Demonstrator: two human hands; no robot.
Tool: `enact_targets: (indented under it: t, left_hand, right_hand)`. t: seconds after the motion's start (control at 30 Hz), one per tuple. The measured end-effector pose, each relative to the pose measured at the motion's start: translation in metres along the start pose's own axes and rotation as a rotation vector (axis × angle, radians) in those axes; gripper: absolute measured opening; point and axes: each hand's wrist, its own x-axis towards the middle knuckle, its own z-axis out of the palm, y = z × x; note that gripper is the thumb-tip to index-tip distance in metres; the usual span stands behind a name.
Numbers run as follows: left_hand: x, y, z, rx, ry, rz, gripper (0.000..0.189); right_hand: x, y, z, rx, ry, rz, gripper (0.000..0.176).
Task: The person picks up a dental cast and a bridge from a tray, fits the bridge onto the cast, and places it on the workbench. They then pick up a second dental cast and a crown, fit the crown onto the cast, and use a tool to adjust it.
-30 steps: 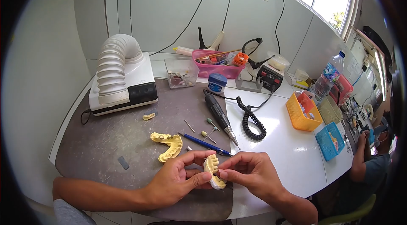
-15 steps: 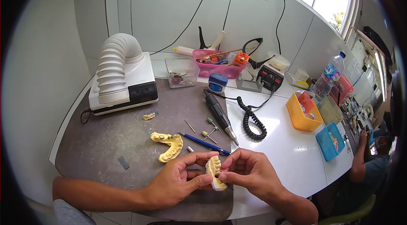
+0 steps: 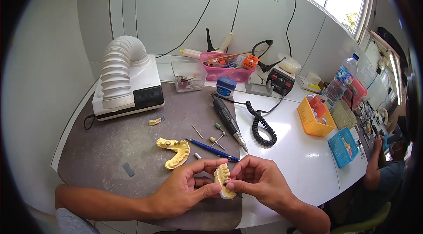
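A cream dental cast [image 3: 223, 175] with a row of teeth and a white base is upright between my hands, near the front of the desk. Fingers and thumb of my left hand [image 3: 187, 185] are closed round its left side. My right hand [image 3: 260, 180] pinches at its right edge, thumb by a dark gap in the tooth row; anything small between those fingertips is hidden. Just beyond my left hand lies a yellow horseshoe-shaped dental cast [image 3: 178, 152]. A blue pen [image 3: 211, 149] and several rotary burs [image 3: 217, 143] rest beyond my fingers.
A black handpiece [image 3: 229, 119] with a coiled cord [image 3: 260, 128] lies ahead. A white hose unit [image 3: 128, 88] stands back left. Along the back are a pink basket [image 3: 227, 73] and blue jar [image 3: 225, 87]. Orange [image 3: 315, 123] and blue baskets [image 3: 338, 152] stand right; a person [image 3: 381, 172] sits beyond.
Both hands keep their hold on the cast, which has shifted and turned very slightly between the fingers. Everything on the desk has stayed in place.
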Motion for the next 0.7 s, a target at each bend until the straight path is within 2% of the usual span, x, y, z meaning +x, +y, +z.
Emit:
enact_targets:
  t: [0.57, 0.7]
  left_hand:
    - [-0.001, 0.0, 0.001, 0.001, 0.026, 0.047, 0.056]
    - [0.0, -0.003, 0.0, 0.009, 0.024, 0.078, 0.056]
  right_hand:
    - [-0.004, -0.009, 0.004, -0.204, 0.051, 0.014, 0.019]
    - [-0.003, -0.006, 0.003, -0.214, 0.041, -0.062, 0.019]
